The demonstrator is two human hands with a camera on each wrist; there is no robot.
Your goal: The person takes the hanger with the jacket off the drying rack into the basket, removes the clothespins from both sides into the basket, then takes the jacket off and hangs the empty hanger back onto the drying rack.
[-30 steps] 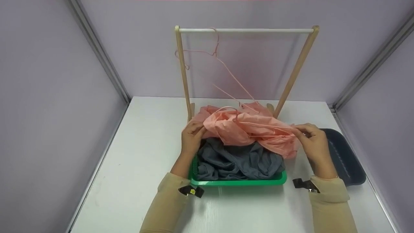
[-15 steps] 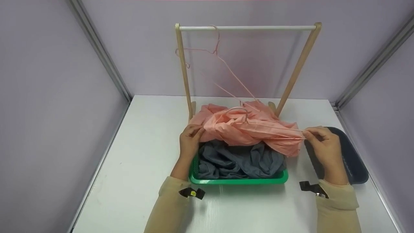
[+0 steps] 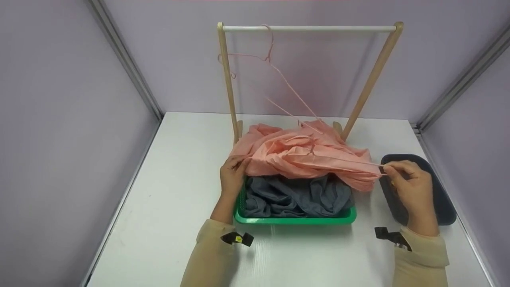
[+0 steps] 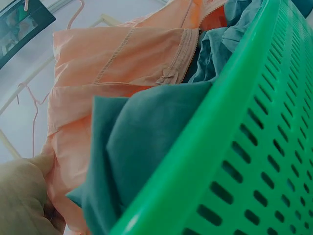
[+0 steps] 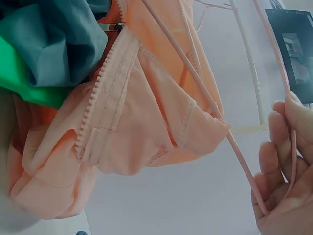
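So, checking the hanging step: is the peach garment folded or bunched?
Bunched: the peach garment lies crumpled over the grey clothes in the green basket.

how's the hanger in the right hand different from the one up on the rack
The held hanger lies nearly flat, threaded through the peach garment, its end pinched by the right hand. The hanging hanger is bare, hooked on the rack rail, tilting down. Both are thin and pink.

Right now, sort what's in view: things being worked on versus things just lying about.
In hand:
- left hand, gripping the peach garment
- right hand, pinching the pink hanger inside that garment

Lying about:
- grey clothing
- green basket
- dark tray
- wooden rack
- second hanger
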